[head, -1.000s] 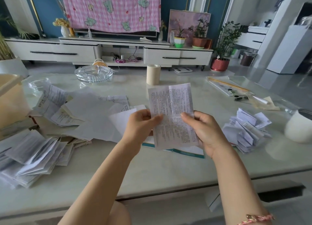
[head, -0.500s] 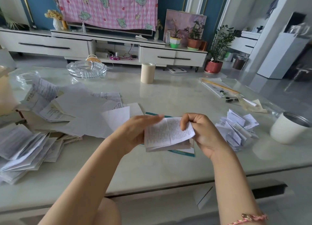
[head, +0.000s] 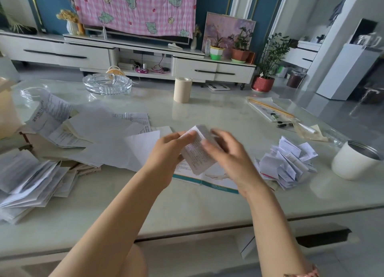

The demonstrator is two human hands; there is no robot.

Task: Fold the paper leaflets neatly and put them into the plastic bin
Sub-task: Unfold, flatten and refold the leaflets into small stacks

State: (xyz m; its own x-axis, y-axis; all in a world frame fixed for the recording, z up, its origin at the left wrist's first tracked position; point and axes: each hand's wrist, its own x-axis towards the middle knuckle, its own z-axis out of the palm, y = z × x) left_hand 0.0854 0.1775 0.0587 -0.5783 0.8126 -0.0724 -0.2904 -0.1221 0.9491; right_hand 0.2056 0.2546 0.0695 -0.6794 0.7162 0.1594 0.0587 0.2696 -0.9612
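A small printed leaflet (head: 197,154), folded over, is held above the table's middle. My left hand (head: 168,154) pinches its left edge with thumb and fingers. My right hand (head: 228,154), blurred by motion, has its fingers curled over the leaflet's right side. Unfolded leaflets (head: 99,139) lie spread to the left, and a heap of half-folded ones (head: 27,177) sits at the near left. A pile of small folded leaflets (head: 288,164) lies to the right. A pale plastic bin (head: 8,114) shows partly at the left edge.
On the pale table (head: 187,206) stand a white cup (head: 353,162) at the right, a beige roll (head: 182,89) and a glass ashtray (head: 107,83) at the back. A teal-edged booklet (head: 214,181) lies under my hands. Pens and papers (head: 274,114) sit far right.
The leaflet was held open and upright, then folded in half. It is now folded smaller, and both hands have moved closer together over it.
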